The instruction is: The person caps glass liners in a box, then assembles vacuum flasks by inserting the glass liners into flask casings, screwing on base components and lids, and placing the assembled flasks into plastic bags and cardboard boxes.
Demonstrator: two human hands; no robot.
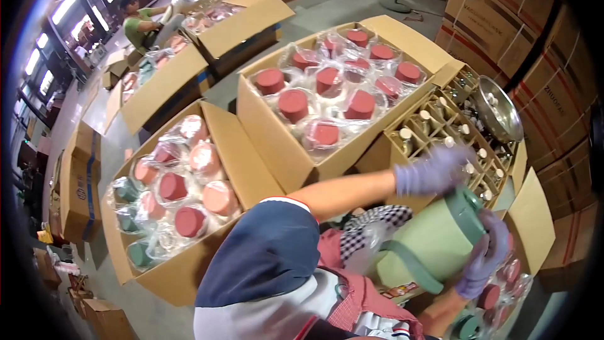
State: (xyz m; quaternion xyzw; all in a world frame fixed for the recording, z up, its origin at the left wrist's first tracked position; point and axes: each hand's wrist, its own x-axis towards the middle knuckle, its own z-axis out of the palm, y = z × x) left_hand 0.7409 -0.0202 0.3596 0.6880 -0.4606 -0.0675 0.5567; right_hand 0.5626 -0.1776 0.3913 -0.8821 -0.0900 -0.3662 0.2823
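Note:
My left hand, in a purple glove, is smeared by motion above the mouth end of a light green jug; its fingers cannot be made out. The jug lies tilted across my lap, with a darker green collar and a dark green handle. Against the collar's right side, my right hand, also gloved, grips the jug. Just beyond is a divided carton of shiny bottle-like pieces with pale tips.
Open cartons hold plastic-wrapped items with red, pink and green lids. A metal bowl rests on the divided carton. Stacked closed boxes stand at right. Another person is at the upper left. More wrapped items lie lower right.

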